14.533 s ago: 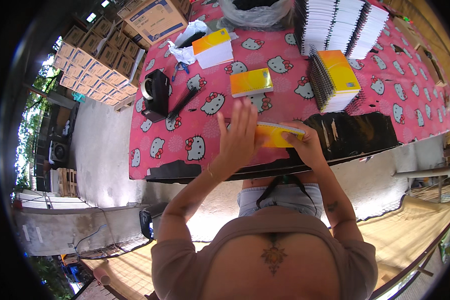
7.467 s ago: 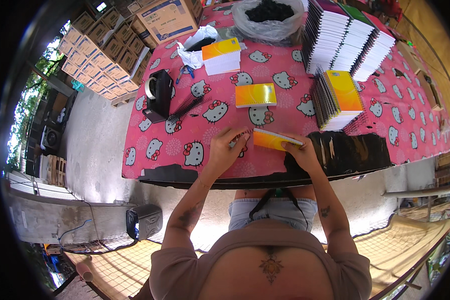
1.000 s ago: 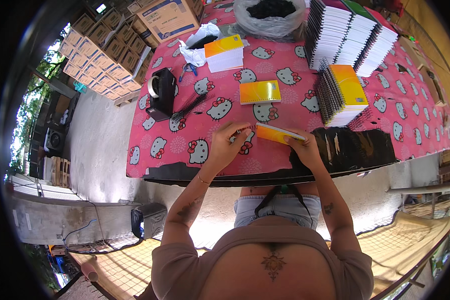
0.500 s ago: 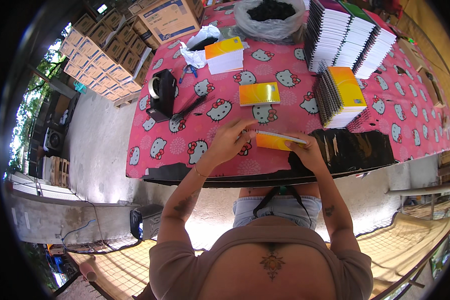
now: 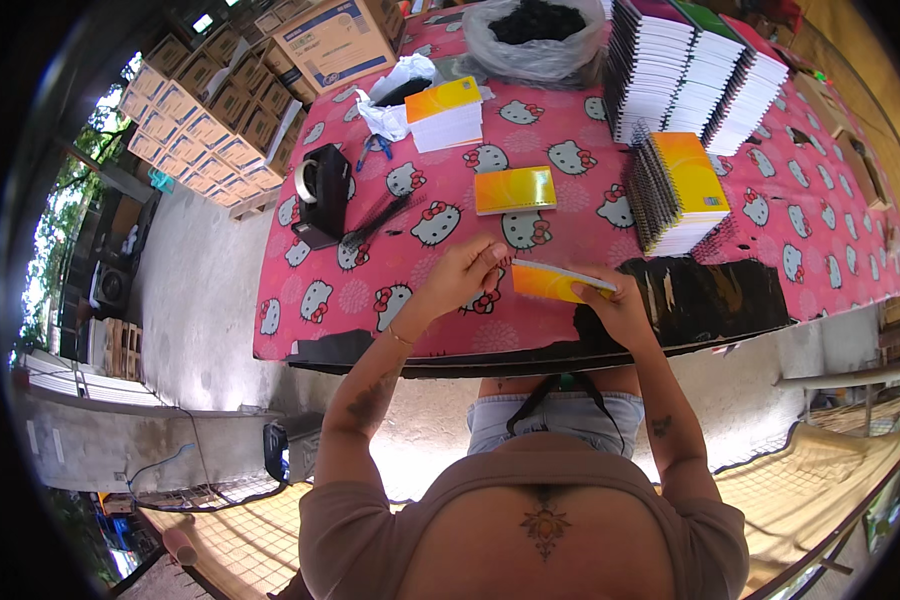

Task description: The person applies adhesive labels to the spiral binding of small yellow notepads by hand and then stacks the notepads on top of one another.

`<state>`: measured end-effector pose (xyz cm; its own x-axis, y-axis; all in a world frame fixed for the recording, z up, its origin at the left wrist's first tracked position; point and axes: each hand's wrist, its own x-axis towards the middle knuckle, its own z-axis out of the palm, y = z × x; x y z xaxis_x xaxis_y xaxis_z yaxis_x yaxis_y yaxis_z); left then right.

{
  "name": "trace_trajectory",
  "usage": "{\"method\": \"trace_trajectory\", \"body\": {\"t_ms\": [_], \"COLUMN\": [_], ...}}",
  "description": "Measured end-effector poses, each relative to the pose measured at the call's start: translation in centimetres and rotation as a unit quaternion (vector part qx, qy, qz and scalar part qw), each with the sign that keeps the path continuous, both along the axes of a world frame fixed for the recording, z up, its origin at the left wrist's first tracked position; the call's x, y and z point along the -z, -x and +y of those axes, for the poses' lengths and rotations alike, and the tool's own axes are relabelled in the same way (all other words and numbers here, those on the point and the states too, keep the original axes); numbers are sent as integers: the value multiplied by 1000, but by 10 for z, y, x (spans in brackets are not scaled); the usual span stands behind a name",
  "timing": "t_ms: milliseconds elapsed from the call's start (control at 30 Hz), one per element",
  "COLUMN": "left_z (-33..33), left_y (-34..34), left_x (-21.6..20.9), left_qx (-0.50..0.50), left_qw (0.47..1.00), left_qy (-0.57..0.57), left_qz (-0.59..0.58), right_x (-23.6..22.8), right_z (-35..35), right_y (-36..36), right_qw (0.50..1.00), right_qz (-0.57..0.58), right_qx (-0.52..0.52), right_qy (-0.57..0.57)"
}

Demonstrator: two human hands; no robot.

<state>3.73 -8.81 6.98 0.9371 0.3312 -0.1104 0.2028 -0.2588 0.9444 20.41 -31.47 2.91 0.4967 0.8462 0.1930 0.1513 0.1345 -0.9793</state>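
Note:
My right hand (image 5: 622,305) grips a small yellow-orange notebook (image 5: 548,282) by its right end, thumb on the cover, just above the table's near edge. Close to the notebook's left end, my left hand (image 5: 462,276) is closed, fingers curled and thumb pressed against them. Whatever it pinches is too small to make out. Beyond both hands lies another yellow notebook (image 5: 515,190), flat on the pink cloth. To the left are loose black spiral coils (image 5: 382,222). At the right stands a stack of spiral-bound yellow notebooks (image 5: 692,180).
A black tape dispenser (image 5: 322,195) stands left, near blue-handled pliers (image 5: 375,150). Farther back are a stack of yellow-covered pads (image 5: 445,115), a clear bag of black material (image 5: 535,45) and tall notebook stacks (image 5: 685,75). Torn black covering (image 5: 715,300) shows at the table's front edge.
My left hand has curled its fingers in and turned slightly, staying beside the notebook's left end. My right hand holds the notebook in nearly the same place.

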Motion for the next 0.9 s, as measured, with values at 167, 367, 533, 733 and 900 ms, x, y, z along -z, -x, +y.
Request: {"method": "trace_trajectory", "body": {"t_ms": [167, 367, 533, 733, 900], "left_z": [-6, 14, 1, -4, -5], "left_y": [-3, 0, 7, 26, 23], "left_x": [0, 9, 2, 34, 35], "left_qx": [24, 17, 32, 49, -251], "left_qw": [995, 992, 999, 787, 814], "left_qy": [86, 115, -21, -590, -521], "left_qz": [-49, 54, 27, -170, 56], "right_x": [8, 15, 11, 22, 23], "right_z": [-4, -3, -9, -15, -13], "right_y": [-2, 2, -5, -11, -6], "right_qw": [997, 995, 987, 985, 992], "right_qz": [-73, -85, -123, -123, -61], "right_qx": [30, 44, 103, 117, 106], "right_qy": [-11, -16, -33, -9, -9]}}
